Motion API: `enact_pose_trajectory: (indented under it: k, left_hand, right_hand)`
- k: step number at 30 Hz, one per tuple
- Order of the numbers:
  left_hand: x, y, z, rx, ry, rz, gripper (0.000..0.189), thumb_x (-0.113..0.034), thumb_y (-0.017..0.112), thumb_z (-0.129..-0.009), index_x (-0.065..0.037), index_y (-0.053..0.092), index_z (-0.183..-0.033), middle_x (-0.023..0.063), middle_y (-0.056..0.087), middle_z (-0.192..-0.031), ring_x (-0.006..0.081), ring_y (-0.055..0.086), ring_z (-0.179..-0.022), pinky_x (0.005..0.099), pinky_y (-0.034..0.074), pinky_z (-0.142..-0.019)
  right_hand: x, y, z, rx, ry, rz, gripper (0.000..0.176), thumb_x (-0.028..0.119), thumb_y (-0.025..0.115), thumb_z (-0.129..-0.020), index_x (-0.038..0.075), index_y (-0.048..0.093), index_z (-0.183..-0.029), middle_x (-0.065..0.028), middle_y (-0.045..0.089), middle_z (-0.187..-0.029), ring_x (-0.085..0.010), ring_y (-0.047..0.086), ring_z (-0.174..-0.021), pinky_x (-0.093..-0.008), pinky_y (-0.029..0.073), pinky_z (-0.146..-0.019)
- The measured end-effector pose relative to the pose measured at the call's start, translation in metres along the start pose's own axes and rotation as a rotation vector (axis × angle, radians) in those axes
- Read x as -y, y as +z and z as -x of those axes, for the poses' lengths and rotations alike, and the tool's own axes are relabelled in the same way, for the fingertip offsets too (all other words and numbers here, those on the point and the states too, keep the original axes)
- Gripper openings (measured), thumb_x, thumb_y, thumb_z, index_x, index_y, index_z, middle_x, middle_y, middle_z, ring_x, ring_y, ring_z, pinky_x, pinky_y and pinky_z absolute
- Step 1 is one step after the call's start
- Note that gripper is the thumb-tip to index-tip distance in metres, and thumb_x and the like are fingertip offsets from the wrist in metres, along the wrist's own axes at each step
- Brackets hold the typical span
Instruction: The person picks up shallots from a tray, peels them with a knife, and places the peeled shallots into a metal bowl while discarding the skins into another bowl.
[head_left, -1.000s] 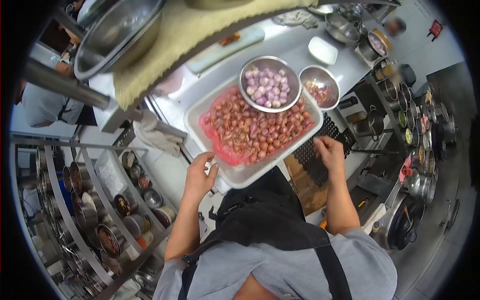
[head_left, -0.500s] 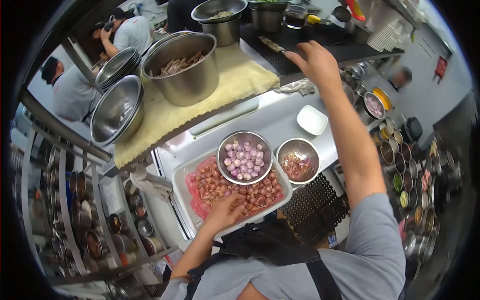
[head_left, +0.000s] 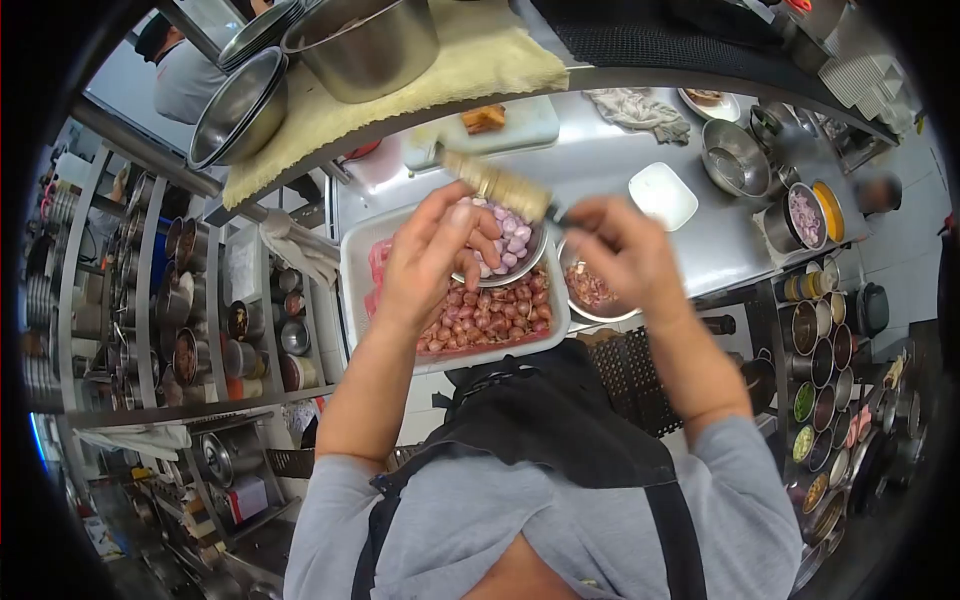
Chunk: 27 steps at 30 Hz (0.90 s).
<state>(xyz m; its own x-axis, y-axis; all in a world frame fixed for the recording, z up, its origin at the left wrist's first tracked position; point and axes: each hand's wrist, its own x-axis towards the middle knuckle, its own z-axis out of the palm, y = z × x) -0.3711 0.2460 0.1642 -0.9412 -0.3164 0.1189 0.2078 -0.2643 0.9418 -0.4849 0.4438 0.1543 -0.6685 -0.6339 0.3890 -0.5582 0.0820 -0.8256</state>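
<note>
My right hand, smeared by motion, grips the dark end of a long, narrow, knife-shaped tool with a tan, patterned length. The tool slants up and left over a metal bowl of peeled shallots. My left hand is beside this bowl, fingers bent and apart, with its upper fingertips close under the tool. Beneath both hands, a white plastic basket holds unpeeled red shallots on pink netting. A second bowl with reddish skins stands under my right hand, partly hidden.
A square white dish sits on the steel counter. Behind it are a cutting board with an orange-brown piece, a crumpled cloth and a metal bowl. A raised shelf with a yellow towel runs across the back.
My right hand has picked up the tool from the raised shelf and brought it down over the bowl. My left hand has risen from the unpeeled shallots to meet it. The view has tilted downward.
</note>
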Motion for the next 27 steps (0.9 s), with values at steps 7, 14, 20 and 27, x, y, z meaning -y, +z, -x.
enact_pose_trajectory:
  k: [7,14,20,27]
  left_hand:
    - [0.022,0.054,-0.042,-0.086,-0.115,-0.109,0.021,-0.025,0.054,-0.097,-0.005,0.058,-0.092,0.0018,0.058,-0.071,0.0053,0.049,-0.051,0.0197,0.036,-0.041]
    - [-0.064,0.093,-0.194,-0.099,0.416,-0.587,0.023,-0.023,0.065,-0.086,0.0,0.059,-0.088,0.0077,0.061,-0.067,0.0155,0.058,-0.051,0.0273,0.046,-0.046]
    - [-0.019,0.069,-0.261,-0.18,0.367,-1.522,0.04,-0.033,0.063,-0.084,0.006,0.068,-0.082,0.0297,0.064,-0.089,0.041,0.064,-0.091,0.0471,0.051,-0.08]
    - [-0.036,0.046,-0.117,-0.085,0.793,-0.878,0.03,-0.024,0.065,-0.087,0.003,0.064,-0.101,0.0137,0.066,-0.087,0.0195,0.064,-0.074,0.0308,0.049,-0.061]
  right_hand:
    - [-0.033,0.007,0.061,-0.179,0.047,-0.144,0.021,0.005,0.069,-0.083,-0.001,0.058,-0.1,-0.0121,0.065,-0.086,-0.0192,0.068,-0.08,-0.0288,0.052,-0.068]
    - [-0.06,0.003,0.139,-0.183,0.285,-0.093,0.051,0.003,0.057,-0.09,-0.001,0.041,-0.138,-0.018,0.064,-0.105,-0.0158,0.064,-0.083,-0.0289,0.051,-0.075]
    - [-0.115,0.048,0.178,-0.083,0.589,-0.327,0.045,0.0,0.055,-0.089,-0.001,0.047,-0.133,-0.013,0.064,-0.097,-0.0113,0.059,-0.072,-0.0259,0.05,-0.064]
    - [-0.134,0.022,0.171,-0.104,0.717,-0.321,0.034,0.004,0.065,-0.084,0.0,0.058,-0.117,-0.0033,0.059,-0.079,-0.0072,0.055,-0.064,-0.022,0.044,-0.053]
